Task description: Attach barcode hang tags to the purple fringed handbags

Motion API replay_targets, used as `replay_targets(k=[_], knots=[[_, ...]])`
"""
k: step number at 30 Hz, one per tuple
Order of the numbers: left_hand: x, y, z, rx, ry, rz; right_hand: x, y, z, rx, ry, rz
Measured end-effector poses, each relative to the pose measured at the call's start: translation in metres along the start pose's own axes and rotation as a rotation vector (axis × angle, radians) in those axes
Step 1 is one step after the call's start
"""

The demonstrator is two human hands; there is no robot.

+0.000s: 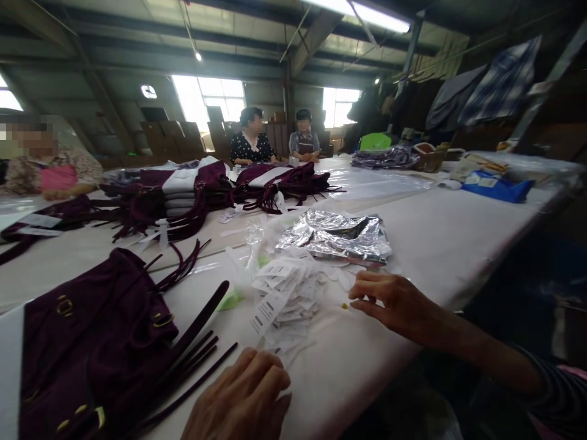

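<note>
In the lower middle of the head view, my left hand (pixel 243 394) rests loosely bent at the table's near edge, thumb apart from the fingers, with nothing visible in it. A heap of white printed tags (pixel 293 299) lies just beyond it. To the right, my right hand (pixel 389 302) hovers low over the table, thumb and fingers parted and no object seen between them. Close to its fingertips is a small yellow piece (pixel 344 306). At left lies a dark purple bag (pixel 92 342) with gold-coloured rings and long thin straps; its straps reach toward my left hand.
Shiny clear plastic packaging (pixel 337 235) sits behind the tags. Stacked purple bags (pixel 192 189) spread across the table's far left. A blue packet (pixel 498 185) lies at the right. One person (pixel 46 159) sits at left; two others (pixel 252 140) sit at the far side.
</note>
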State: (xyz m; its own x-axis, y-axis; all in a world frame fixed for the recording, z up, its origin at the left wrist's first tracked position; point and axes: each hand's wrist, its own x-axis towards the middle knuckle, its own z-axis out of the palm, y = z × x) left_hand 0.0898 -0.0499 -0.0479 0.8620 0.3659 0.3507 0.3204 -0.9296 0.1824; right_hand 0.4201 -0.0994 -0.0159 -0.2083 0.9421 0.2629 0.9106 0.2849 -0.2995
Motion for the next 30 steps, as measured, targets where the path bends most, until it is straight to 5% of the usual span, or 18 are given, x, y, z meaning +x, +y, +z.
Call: replay_targets(k=[5,8,16,30], knots=[[0.03,0.008,0.005,0.101,0.165,-0.121,-0.014,0.008,0.01,0.112,0.182,0.071],[0.047,0.011,0.01,0.176,0.252,-0.197,-0.009,-0.001,0.017,0.136,0.189,-0.004],[0.058,0.007,0.032,0.226,0.175,-0.298,0.017,-0.014,0.038,0.004,0.079,-0.021],[0.055,-0.006,-0.001,-0.039,-0.104,-0.383,0.028,0.0,0.037,0.175,0.142,-0.021]])
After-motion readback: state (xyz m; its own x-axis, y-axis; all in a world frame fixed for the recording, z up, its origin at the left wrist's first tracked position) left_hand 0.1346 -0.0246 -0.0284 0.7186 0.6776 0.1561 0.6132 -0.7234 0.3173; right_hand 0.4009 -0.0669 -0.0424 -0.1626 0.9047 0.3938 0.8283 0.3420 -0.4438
